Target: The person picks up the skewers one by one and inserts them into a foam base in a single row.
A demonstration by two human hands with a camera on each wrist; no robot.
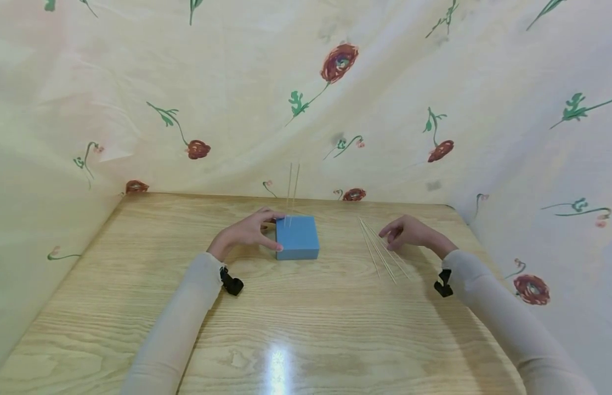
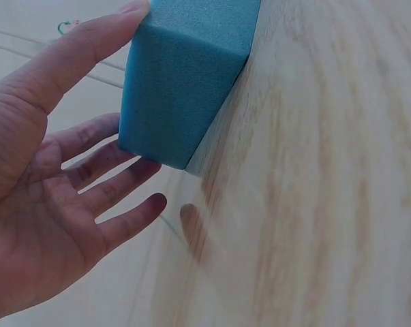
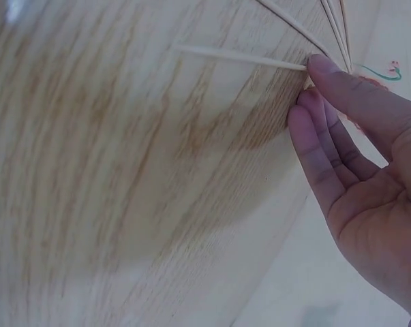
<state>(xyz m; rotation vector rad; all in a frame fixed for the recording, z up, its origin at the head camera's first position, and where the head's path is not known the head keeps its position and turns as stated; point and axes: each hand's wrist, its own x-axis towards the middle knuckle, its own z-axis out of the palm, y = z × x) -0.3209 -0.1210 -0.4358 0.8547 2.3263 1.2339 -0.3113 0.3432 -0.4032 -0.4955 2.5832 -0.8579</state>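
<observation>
A blue foam block (image 1: 301,236) sits on the wooden table, with two thin wooden skewers (image 1: 295,189) standing upright near its left back corner. My left hand (image 1: 249,229) holds the block from its left side, thumb at the front corner and fingers towards the back, as the left wrist view shows. Several more skewers (image 1: 378,250) lie fanned out to the right of the block. Over their right edge, my right hand (image 1: 407,233) pinches one pale skewer (image 3: 242,57) between thumb and fingertips. The pinched end is partly hidden by the thumb.
The wood-grain table (image 1: 306,312) runs back to a pale cloth (image 1: 237,99) printed with red flowers, which hangs behind and on both sides. Black wrist straps (image 1: 231,282) are worn over the light sleeves (image 1: 175,318).
</observation>
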